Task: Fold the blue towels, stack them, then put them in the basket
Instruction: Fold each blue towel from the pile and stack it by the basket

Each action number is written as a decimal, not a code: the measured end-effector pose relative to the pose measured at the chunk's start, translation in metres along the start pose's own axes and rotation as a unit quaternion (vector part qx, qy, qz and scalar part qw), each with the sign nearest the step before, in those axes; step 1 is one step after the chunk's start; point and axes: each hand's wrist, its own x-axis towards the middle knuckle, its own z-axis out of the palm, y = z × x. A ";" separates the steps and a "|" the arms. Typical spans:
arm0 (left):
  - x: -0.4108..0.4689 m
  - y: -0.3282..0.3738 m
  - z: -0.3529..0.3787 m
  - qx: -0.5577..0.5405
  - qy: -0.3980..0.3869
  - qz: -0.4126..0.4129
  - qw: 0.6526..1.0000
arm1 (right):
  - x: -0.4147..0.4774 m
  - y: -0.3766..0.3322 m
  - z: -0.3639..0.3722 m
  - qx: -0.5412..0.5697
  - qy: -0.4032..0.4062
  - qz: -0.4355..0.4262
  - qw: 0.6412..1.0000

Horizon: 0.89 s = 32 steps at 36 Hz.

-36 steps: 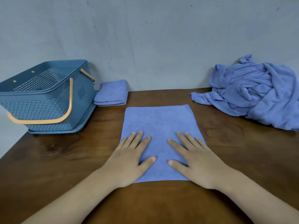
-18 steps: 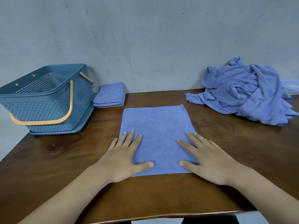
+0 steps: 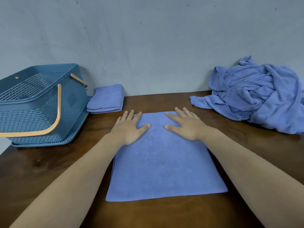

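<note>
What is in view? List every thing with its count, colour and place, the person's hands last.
basket: one, dark blue with two orange handles, far left of the table.
folded towel: one, blue, just right of the basket, by the wall.
flat towel: one, blue, spread at the table's middle.
towel heap: one, blue, crumpled, far right; number of towels unclear.
table: one, dark brown wood.
wall: one, grey, behind the table.
left hand: one, flat on the flat towel's far left part.
right hand: one, flat on its far right part.
</note>
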 end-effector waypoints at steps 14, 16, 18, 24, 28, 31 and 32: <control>-0.024 -0.016 0.000 -0.177 0.157 0.044 0.970 | -0.019 0.011 0.002 0.130 0.175 -0.065 0.974; -0.047 -0.020 0.003 -0.204 0.170 0.073 0.961 | -0.042 0.015 0.007 0.163 0.196 -0.096 0.962; -0.075 -0.024 0.006 -0.202 0.159 0.105 0.961 | -0.069 0.016 0.016 0.155 0.181 -0.124 0.963; -0.159 -0.016 0.011 -0.157 0.085 0.235 0.955 | -0.144 0.009 0.028 0.052 0.100 -0.165 0.980; -0.186 -0.027 0.019 -0.126 0.064 0.193 0.971 | -0.172 0.010 0.033 0.047 0.102 -0.144 0.983; -0.186 -0.032 0.021 -0.130 0.144 0.103 0.975 | -0.180 0.007 0.033 0.083 0.147 -0.093 0.981; -0.184 -0.031 0.021 -0.125 0.171 0.063 0.975 | -0.181 0.006 0.034 0.090 0.157 -0.075 0.981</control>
